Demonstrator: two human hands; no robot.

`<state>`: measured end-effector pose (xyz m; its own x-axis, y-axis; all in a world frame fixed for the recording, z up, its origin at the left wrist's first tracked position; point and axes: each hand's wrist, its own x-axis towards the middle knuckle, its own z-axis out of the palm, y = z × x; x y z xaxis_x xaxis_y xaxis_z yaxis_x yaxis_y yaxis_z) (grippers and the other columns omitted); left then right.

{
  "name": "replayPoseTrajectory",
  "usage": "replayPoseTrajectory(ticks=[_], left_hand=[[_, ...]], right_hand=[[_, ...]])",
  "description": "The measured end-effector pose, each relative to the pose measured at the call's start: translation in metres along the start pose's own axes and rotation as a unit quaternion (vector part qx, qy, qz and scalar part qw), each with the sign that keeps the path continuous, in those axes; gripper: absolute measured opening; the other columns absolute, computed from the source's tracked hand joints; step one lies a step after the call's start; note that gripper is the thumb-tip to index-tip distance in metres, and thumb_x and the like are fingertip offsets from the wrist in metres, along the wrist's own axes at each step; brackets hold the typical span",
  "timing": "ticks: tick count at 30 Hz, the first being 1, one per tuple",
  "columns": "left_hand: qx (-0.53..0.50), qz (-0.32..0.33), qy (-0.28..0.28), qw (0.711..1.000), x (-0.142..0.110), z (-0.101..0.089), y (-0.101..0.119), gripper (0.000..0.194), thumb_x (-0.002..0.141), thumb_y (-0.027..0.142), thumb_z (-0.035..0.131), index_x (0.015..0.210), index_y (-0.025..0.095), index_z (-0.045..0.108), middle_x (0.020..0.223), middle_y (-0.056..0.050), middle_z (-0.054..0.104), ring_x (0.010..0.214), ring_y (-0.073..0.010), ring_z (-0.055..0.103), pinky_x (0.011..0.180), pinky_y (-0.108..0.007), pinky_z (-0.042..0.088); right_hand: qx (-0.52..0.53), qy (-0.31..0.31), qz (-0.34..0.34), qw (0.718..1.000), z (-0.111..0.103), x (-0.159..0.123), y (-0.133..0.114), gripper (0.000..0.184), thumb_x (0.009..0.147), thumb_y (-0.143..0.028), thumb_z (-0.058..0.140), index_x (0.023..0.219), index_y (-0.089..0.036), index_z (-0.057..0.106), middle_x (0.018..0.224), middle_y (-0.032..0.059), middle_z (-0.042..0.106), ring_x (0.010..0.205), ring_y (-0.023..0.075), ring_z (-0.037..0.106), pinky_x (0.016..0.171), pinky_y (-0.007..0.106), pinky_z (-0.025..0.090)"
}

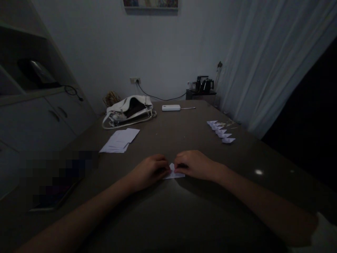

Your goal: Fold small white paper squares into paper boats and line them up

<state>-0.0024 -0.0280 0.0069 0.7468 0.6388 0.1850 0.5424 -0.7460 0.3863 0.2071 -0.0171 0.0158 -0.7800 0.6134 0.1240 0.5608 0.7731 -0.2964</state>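
A small folded piece of white paper (172, 174) lies on the dark table, its top coming to a point between my hands. My left hand (153, 168) pinches its left side, fingers curled. On the other side my right hand (193, 164) pinches the paper near its middle, thumb and fingertips close together. Parts of the paper are hidden under the fingers. Farther back on the right stands a row of several folded paper boats (221, 132). A loose stack of white paper sheets (119, 141) rests to the left, beyond my left hand.
A white handbag (129, 110) sits at the back left of the table (184, 140). Near the far edge lies a white power bank (171, 108) with a short cable. A blurred-out tablet-like device (56, 196) is at the left edge. Small sticks (228, 124) lie by the boats.
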Motion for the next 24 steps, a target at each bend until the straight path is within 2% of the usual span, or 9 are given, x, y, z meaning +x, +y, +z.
replayPoseTrajectory(ticks=[6, 11, 18, 24], left_hand=[[-0.105, -0.069, 0.019, 0.992, 0.003, 0.006, -0.007, 0.015, 0.082, 0.025, 0.052, 0.085, 0.015, 0.062, 0.080, -0.003, 0.059, 0.071, -0.0117, 0.054, 0.063, -0.021, 0.040], [-0.121, -0.089, 0.027, 0.988, 0.005, 0.008, -0.009, 0.018, 0.080, 0.027, 0.054, 0.093, 0.015, 0.060, 0.081, -0.002, 0.059, 0.071, -0.0121, 0.054, 0.062, -0.022, 0.040], [-0.068, -0.047, 0.040, 0.996, 0.005, 0.007, -0.004, 0.011, 0.081, 0.018, 0.052, 0.084, 0.015, 0.063, 0.086, -0.004, 0.055, 0.079, -0.0133, 0.053, 0.068, -0.023, 0.040], [-0.028, -0.008, 0.014, 0.999, 0.003, 0.003, -0.004, 0.015, 0.083, 0.017, 0.049, 0.085, 0.016, 0.064, 0.087, -0.005, 0.055, 0.081, -0.0141, 0.053, 0.069, -0.024, 0.040]], right_hand=[[0.116, 0.013, 0.061, 0.991, 0.010, 0.005, 0.011, 0.008, 0.074, -0.019, 0.060, 0.080, -0.014, 0.063, 0.072, 0.0014, 0.061, 0.064, 0.0091, 0.053, 0.058, 0.020, 0.035], [0.185, 0.013, 0.078, 0.979, 0.011, 0.006, 0.014, 0.010, 0.075, -0.019, 0.061, 0.083, -0.013, 0.061, 0.070, 0.0008, 0.060, 0.061, 0.0083, 0.052, 0.056, 0.019, 0.036], [0.118, 0.017, -0.014, 0.993, 0.008, 0.006, 0.010, 0.015, 0.078, -0.012, 0.055, 0.085, -0.018, 0.066, 0.083, 0.0021, 0.060, 0.075, 0.0101, 0.054, 0.067, 0.021, 0.038], [0.035, -0.022, 0.017, 0.999, -0.002, 0.001, 0.008, 0.023, 0.080, -0.015, 0.053, 0.091, -0.026, 0.069, 0.086, 0.0018, 0.058, 0.077, 0.0108, 0.053, 0.066, 0.021, 0.037]])
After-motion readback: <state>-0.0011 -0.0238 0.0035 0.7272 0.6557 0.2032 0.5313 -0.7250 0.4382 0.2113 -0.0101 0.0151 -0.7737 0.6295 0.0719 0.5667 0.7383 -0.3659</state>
